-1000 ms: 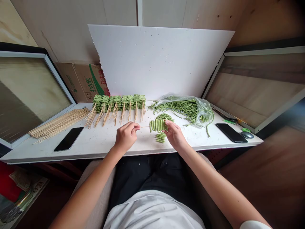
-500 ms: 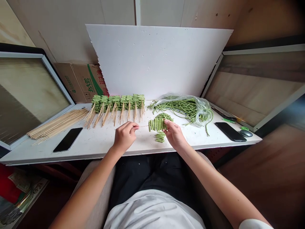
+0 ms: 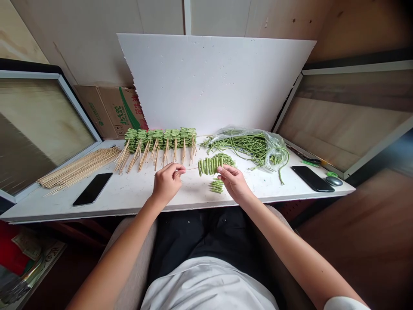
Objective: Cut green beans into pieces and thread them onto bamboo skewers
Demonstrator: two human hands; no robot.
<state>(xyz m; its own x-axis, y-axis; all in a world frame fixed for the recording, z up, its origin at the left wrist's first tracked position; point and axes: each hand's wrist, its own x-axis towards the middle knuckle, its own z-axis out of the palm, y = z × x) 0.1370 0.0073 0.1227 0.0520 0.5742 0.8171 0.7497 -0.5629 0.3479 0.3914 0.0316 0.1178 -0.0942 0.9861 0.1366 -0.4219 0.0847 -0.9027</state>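
While the left hand [image 3: 167, 184] pinches a thin wooden stick [image 3: 192, 168], the right hand [image 3: 234, 183] grips the green beans [image 3: 209, 166] threaded on it, over the white table [image 3: 129, 200]. A plastic bag of long beans [image 3: 245, 148] lies close by, past a black phone [image 3: 311, 178]. (The cardboard box [image 3: 111, 112] has green writing, too slanted to read.)

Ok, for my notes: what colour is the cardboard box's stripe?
The stripe is green, best seen in the head view.

The wooden skewers [image 3: 77, 167] were pale and matt, the smartphone [image 3: 92, 188] glossy black, the plastic bag [image 3: 245, 144] thin and clear.
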